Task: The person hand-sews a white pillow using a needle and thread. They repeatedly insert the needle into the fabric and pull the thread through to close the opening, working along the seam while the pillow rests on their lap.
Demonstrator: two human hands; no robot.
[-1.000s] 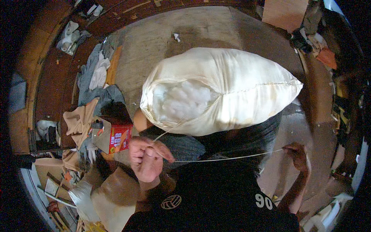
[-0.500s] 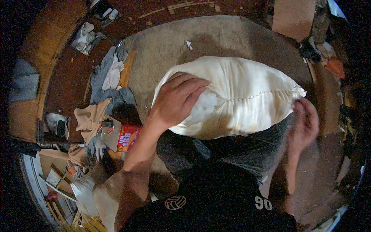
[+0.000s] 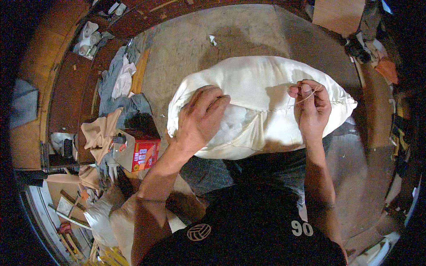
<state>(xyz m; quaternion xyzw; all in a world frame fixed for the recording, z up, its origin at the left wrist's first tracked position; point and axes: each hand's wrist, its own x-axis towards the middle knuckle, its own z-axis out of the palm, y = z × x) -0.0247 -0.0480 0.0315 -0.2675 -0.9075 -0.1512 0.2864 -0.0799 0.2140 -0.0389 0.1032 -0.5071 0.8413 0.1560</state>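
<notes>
A plump cream-white cushion (image 3: pixel 248 80) lies across my lap, its stitched seam running toward the right corner. Left of the seam the cover gapes, and white stuffing (image 3: pixel 230 124) shows in the opening. My left hand (image 3: pixel 199 117) is closed over the cushion's left part beside this gap, its fingers bent and the tips partly hidden. Above the seam, my right hand (image 3: pixel 313 111) pinches a thin thread (image 3: pixel 290 105), which loops past the fingers and trails down to the seam. Whether a needle is between the fingertips is too small to tell.
At left stands a red-and-tan box (image 3: pixel 145 154) with beige cloth (image 3: pixel 101 133) beside it. Grey-blue fabric (image 3: pixel 111 88) lies farther back. A white scrap (image 3: pixel 213 41) rests on the wooden board (image 3: pixel 177 48) ahead. Clutter lines the right side.
My right hand has moved from the cushion's right corner, up and left over the seam, with thread now visible in its fingers. My left hand stays by the opening.
</notes>
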